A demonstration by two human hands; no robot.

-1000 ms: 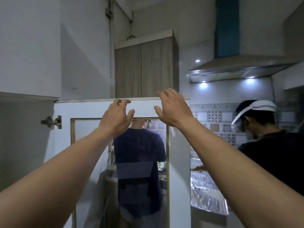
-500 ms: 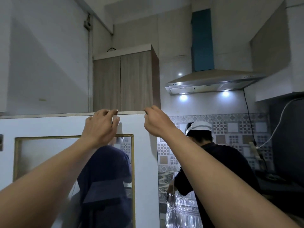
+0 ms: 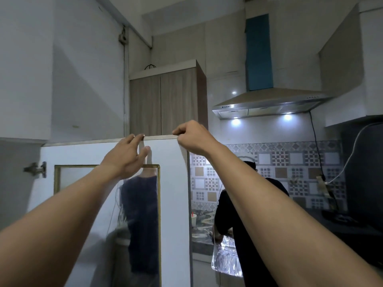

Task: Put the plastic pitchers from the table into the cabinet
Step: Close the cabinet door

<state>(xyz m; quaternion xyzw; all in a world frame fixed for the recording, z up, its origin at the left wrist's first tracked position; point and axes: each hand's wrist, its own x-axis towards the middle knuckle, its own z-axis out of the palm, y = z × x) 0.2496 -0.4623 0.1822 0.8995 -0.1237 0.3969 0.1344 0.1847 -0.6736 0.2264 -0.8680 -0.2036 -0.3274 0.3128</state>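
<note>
No pitcher that I can name is in view. The white cabinet door (image 3: 170, 183) with a gold-framed glass pane stands open in front of me, hinged at the left. My left hand (image 3: 126, 158) lies against the door's upper face, fingers spread, fingertips touching the top edge. My right hand (image 3: 192, 137) is curled over the door's top right corner and pinches the edge. The cabinet's inside is hidden behind the door.
A person in a dark shirt (image 3: 248, 224) stands at the counter to the right, beside a shiny clear plastic item (image 3: 226, 262). A range hood (image 3: 269, 104) and a wooden wall cabinet (image 3: 165, 104) hang above. The pane reflects another person.
The view has swung, so the door sits a little further right in frame than half a second ago. My left hand has loosened from the top edge and spread its fingers; my right hand still pinches the corner.
</note>
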